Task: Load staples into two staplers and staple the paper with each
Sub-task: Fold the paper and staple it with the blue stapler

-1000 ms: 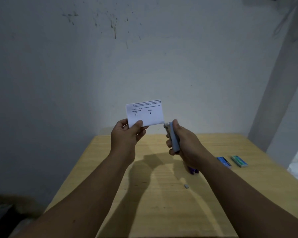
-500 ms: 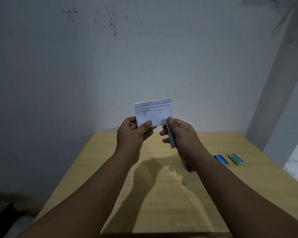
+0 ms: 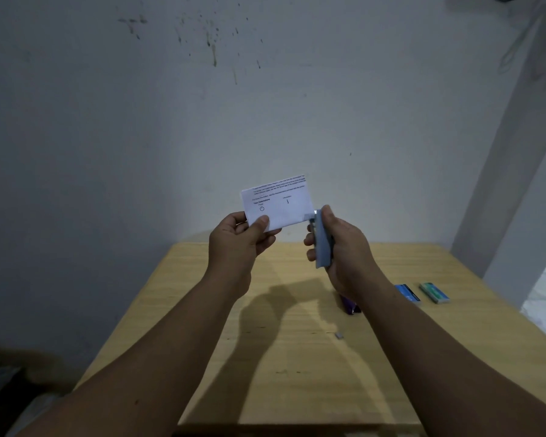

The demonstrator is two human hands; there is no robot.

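While both hands hang raised above the wooden table, the left hand pinches the lower left corner of the paper between thumb and curled fingers. Just right of it, the right hand wraps its fingers round a grey-blue stapler, thumb on top, nose touching the paper's lower right corner. Below that wrist lies a purple stapler; right of it, a blue box and a green box. A small staple strip lies nearer.
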